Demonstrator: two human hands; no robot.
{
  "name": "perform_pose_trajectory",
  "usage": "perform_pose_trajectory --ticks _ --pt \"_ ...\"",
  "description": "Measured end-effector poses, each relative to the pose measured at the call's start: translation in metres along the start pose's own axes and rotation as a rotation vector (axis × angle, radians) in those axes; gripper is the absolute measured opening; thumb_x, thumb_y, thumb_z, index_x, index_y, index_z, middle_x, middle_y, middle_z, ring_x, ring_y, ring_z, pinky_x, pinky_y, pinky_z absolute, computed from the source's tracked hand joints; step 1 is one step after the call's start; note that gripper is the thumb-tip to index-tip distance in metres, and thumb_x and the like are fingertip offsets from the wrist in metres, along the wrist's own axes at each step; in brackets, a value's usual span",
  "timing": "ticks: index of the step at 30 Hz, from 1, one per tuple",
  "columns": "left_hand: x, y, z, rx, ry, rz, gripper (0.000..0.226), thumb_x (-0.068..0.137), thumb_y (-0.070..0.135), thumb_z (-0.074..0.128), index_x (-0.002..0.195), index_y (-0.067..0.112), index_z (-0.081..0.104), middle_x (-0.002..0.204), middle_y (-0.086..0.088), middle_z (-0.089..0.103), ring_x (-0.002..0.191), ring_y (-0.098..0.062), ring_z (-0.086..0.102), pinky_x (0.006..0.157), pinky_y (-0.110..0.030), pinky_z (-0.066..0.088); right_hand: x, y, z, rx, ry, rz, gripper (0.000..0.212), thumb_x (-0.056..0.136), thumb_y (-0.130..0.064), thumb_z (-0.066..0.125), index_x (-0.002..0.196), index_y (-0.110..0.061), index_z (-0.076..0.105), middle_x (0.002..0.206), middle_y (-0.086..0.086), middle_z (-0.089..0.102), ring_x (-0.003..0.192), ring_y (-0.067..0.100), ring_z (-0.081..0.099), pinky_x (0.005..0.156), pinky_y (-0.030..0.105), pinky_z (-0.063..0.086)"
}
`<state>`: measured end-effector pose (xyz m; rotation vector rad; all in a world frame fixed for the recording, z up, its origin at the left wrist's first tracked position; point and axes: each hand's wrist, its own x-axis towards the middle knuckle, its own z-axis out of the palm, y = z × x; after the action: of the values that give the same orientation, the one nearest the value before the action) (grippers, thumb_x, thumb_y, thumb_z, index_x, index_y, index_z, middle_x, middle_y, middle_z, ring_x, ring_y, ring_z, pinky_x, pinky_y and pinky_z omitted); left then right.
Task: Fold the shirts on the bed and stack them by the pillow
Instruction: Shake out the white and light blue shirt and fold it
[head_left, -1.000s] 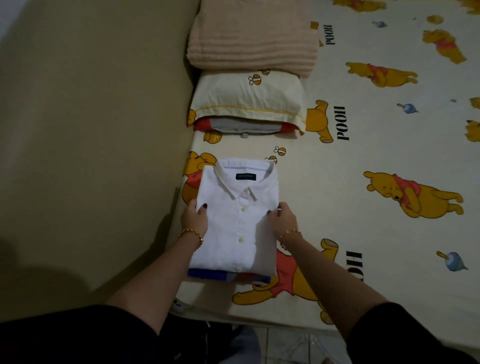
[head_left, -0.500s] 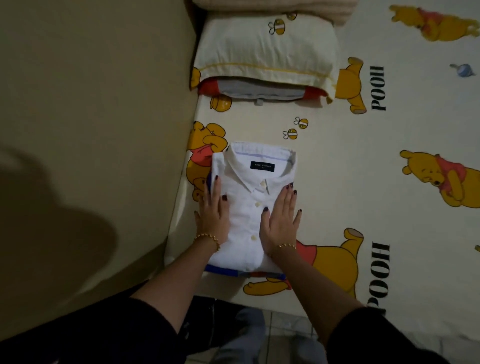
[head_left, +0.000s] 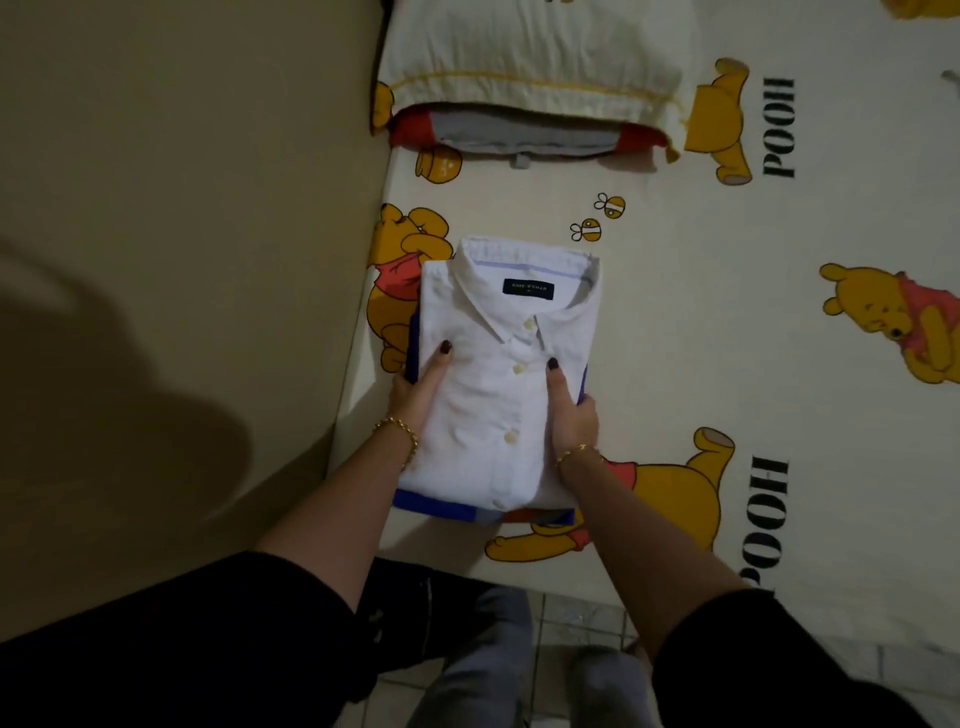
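A folded white button shirt (head_left: 498, 395) lies collar-up on top of a folded blue and orange shirt (head_left: 441, 508), whose edges show beneath it. This stack sits on the bed near its left edge, a little below the pillow (head_left: 535, 52). My left hand (head_left: 421, 389) grips the stack's left side, thumb on top and fingers underneath. My right hand (head_left: 571, 410) grips the right side the same way.
The bed sheet (head_left: 727, 364) is cream with yellow bear prints. A red and grey folded item (head_left: 524, 137) lies under the pillow's front edge. A beige wall (head_left: 182, 208) runs along the bed's left side. Tiled floor (head_left: 571, 618) shows below the bed's near edge.
Both hands lay flat on top of the white shirt half a second ago; now they have slid to the sides and grip the stack with thumbs on top.
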<state>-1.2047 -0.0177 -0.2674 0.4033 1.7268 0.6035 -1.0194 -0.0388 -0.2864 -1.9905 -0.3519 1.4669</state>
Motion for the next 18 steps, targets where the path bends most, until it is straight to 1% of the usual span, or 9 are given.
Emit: perform_pose_trajectory --ticks 2,4,6,8,9,10,13,15,18 --pt "-0.008 0.006 -0.005 0.006 -0.130 -0.101 0.104 0.039 0.084 0.071 0.123 0.024 0.060 0.115 -0.001 0.067 0.102 -0.024 0.065 0.096 -0.041 0.048 -0.002 -0.006 -0.018 0.053 -0.148 0.082 0.070 0.070 -0.063 0.070 0.114 -0.010 0.061 0.109 0.004 0.067 0.096 0.026 0.062 0.090 0.036 0.047" --pt "-0.020 0.008 -0.003 0.018 -0.213 -0.128 0.098 0.038 0.081 0.074 0.119 0.026 0.063 0.112 -0.003 0.069 0.101 -0.026 0.066 0.096 -0.042 0.048 -0.009 -0.014 -0.036 0.088 -0.230 0.085 0.067 0.068 -0.061 0.073 0.113 -0.011 0.064 0.105 0.006 0.070 0.094 0.027 0.065 0.091 0.038 0.049" --pt "-0.038 0.006 0.008 0.026 -0.250 -0.110 0.098 0.038 0.079 0.076 0.119 0.026 0.062 0.111 -0.004 0.070 0.101 -0.026 0.066 0.096 -0.042 0.048 -0.018 -0.016 -0.057 0.091 -0.251 0.084 0.081 0.059 -0.065 0.076 0.117 -0.011 0.064 0.106 0.007 0.070 0.095 0.028 0.066 0.094 0.040 0.050" --pt "-0.060 0.000 0.025 0.053 -0.276 -0.081 0.099 0.039 0.080 0.075 0.120 0.026 0.061 0.110 -0.004 0.070 0.101 -0.026 0.066 0.096 -0.043 0.048 -0.025 -0.014 -0.087 0.115 -0.251 0.077 0.104 0.038 -0.075 0.078 0.119 -0.011 0.063 0.106 0.007 0.071 0.095 0.030 0.067 0.094 0.043 0.050" --pt "-0.075 -0.002 0.038 0.073 -0.291 -0.057 0.099 0.039 0.081 0.074 0.121 0.027 0.061 0.109 -0.003 0.070 0.100 -0.025 0.067 0.096 -0.043 0.048 -0.031 -0.014 -0.109 0.124 -0.256 0.060 0.110 0.031 -0.077 0.078 0.119 -0.012 0.063 0.106 0.007 0.071 0.095 0.030 0.067 0.094 0.043 0.051" --pt "-0.081 -0.004 0.044 0.077 -0.294 -0.037 0.099 0.039 0.081 0.074 0.121 0.028 0.060 0.109 -0.003 0.070 0.100 -0.025 0.067 0.096 -0.042 0.049 -0.035 -0.013 -0.121 0.128 -0.276 0.051 0.108 0.032 -0.077 0.079 0.119 -0.014 0.064 0.105 0.006 0.072 0.095 0.031 0.068 0.093 0.044 0.051" --pt "-0.126 -0.002 0.082 0.085 -0.359 0.045 0.095 0.042 0.079 0.076 0.121 0.029 0.060 0.110 -0.002 0.070 0.100 -0.025 0.067 0.095 -0.043 0.049 -0.062 -0.019 -0.186 0.204 -0.324 -0.049 0.083 0.051 -0.067 0.080 0.118 -0.020 0.064 0.109 0.005 0.071 0.100 0.030 0.067 0.095 0.045 0.050" --pt "-0.159 0.001 0.114 0.096 -0.414 0.096 0.094 0.044 0.078 0.076 0.122 0.028 0.059 0.111 -0.003 0.070 0.101 -0.026 0.067 0.096 -0.044 0.049 -0.082 -0.024 -0.234 0.220 -0.327 -0.104 0.081 0.053 -0.069 0.078 0.118 -0.023 0.065 0.112 0.005 0.070 0.104 0.030 0.066 0.098 0.046 0.047" --pt "-0.213 0.007 0.170 0.149 -0.500 0.163 0.097 0.042 0.080 0.075 0.121 0.025 0.061 0.113 -0.004 0.069 0.101 -0.026 0.067 0.097 -0.042 0.048 -0.111 -0.032 -0.310 0.250 -0.263 -0.170 0.083 0.049 -0.077 0.074 0.114 -0.024 0.067 0.110 0.005 0.071 0.103 0.031 0.066 0.099 0.048 0.046"
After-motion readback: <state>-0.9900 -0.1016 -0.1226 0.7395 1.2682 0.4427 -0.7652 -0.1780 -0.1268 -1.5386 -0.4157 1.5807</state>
